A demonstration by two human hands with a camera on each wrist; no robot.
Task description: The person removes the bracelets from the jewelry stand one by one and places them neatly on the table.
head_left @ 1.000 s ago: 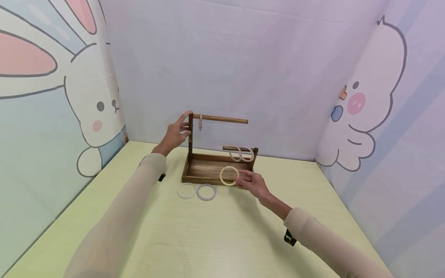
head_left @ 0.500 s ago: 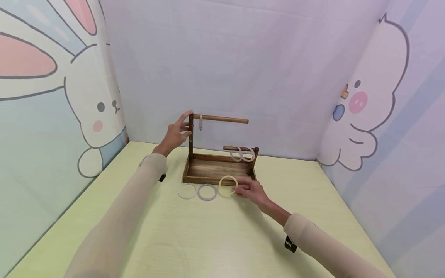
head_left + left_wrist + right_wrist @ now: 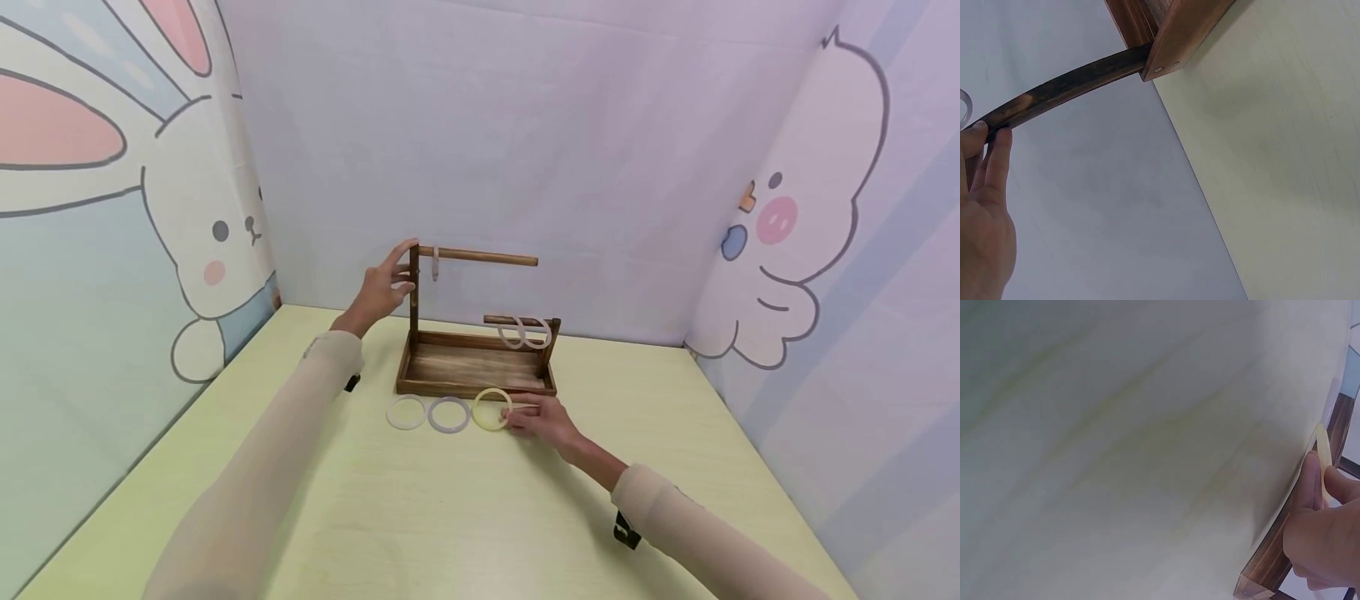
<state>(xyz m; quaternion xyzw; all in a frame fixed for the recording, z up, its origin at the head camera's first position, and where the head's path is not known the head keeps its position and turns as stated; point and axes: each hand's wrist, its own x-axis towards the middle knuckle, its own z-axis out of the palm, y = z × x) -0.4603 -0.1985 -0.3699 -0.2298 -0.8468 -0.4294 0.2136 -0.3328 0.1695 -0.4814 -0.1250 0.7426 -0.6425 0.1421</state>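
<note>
In the head view my left hand (image 3: 381, 287) grips the tall post (image 3: 414, 292) of a dark wooden bangle stand (image 3: 450, 388); the left wrist view shows thumb and fingers on that post (image 3: 1066, 87). My right hand (image 3: 546, 419) pinches a pale yellow bangle (image 3: 492, 389) by its right side, low at the table in front of the stand's tray. To its left lie a lavender bangle (image 3: 449, 432) and a whitish bangle (image 3: 406, 428). One pale bangle (image 3: 435, 265) hangs on the upper bar, and two pale bangles (image 3: 537, 345) hang on the lower bar.
The light yellow table (image 3: 450, 517) carries everything. A pale fabric backdrop (image 3: 600, 167) stands close behind the stand. Side panels with a cartoon rabbit (image 3: 217, 275) and a cartoon chick (image 3: 795, 250) flank the table.
My right hand has lowered the yellow bangle from in front of the tray to the table, beside the lavender bangle. The left hand keeps its place on the post.
</note>
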